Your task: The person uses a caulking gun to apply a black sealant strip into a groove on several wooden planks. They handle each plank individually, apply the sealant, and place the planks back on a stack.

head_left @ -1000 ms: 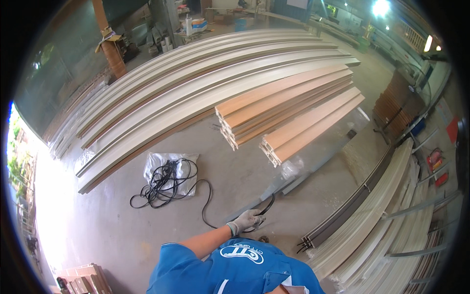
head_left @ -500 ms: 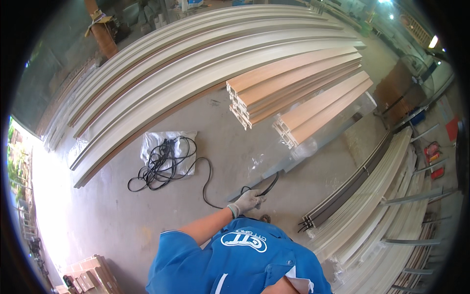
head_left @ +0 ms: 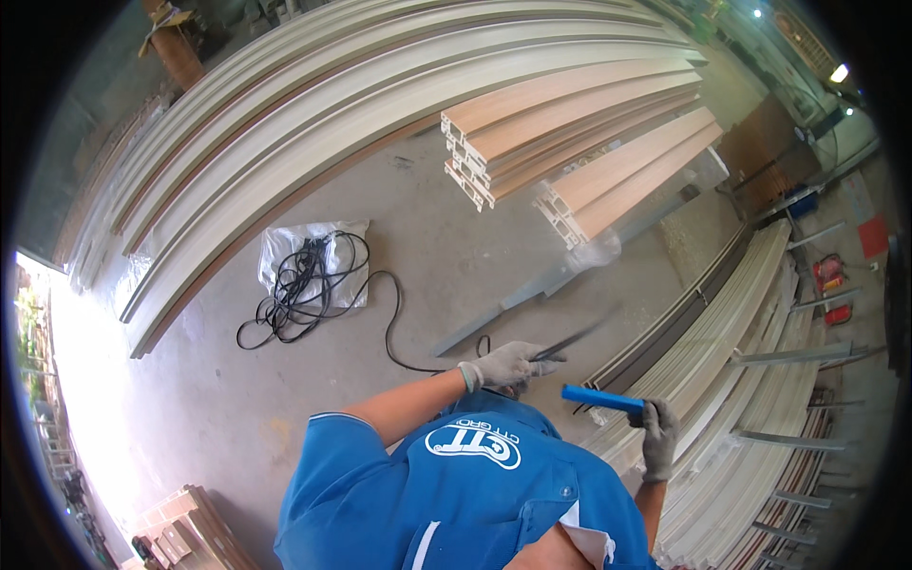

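My left hand (head_left: 508, 363), in a pale grey work glove, is closed around a thin black rubber-like strip (head_left: 579, 334). The strip's free end sticks out to the right and is blurred. From this hand the strip trails left along the floor to a tangled black coil (head_left: 309, 285), which lies on a clear plastic bag (head_left: 359, 285). At the lower right my gloved right hand (head_left: 658, 439) grips one end of a straight, narrow blue tool (head_left: 603, 397). The tool points left toward my left hand, apart from it; its exact kind is unclear.
Long white profiles (head_left: 313, 142) lie across the far floor. Nearer are a stack of wood-coloured profiles (head_left: 570, 114) and a single wood-coloured profile (head_left: 636, 171), with plastic wrap and a grey strip (head_left: 494, 318) beside them. A rack (head_left: 798, 356) of pale profiles stands right; cardboard (head_left: 180, 532) lies lower left.
My right hand has come into view at the lower right, holding the blue tool. My left hand has moved slightly right with the strip. The whole scene has shifted a little upward.
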Tool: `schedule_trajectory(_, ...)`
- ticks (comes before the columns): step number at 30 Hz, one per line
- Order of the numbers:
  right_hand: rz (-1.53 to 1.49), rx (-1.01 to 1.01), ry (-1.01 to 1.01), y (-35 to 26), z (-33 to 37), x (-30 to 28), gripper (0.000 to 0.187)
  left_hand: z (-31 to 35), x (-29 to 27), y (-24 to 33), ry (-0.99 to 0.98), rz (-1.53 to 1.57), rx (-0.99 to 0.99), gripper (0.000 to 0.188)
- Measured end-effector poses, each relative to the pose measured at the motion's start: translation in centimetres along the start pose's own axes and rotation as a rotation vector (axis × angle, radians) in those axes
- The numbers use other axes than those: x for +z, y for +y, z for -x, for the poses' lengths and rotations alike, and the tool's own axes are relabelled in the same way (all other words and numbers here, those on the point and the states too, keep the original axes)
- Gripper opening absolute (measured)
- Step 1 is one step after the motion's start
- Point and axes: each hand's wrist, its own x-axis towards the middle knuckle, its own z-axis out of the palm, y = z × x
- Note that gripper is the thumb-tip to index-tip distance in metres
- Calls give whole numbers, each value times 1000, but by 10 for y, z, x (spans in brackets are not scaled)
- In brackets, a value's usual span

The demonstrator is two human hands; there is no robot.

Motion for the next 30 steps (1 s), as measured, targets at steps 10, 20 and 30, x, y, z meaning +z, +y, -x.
schedule_trajectory(10, 643, -414, -366, -35, -30, 65, 58, 39, -4, 12, 153, -530, 174, 32)
schedule_trajectory(20, 459, -162, -508, -16, -35, 143, 36, 48, -41, 50, 513, -803, 390, 36)
schedule_trajectory(30, 393, -110, -267, -7, -36, 128, 26, 37, -115, 89, 792, -1082, 316, 21)
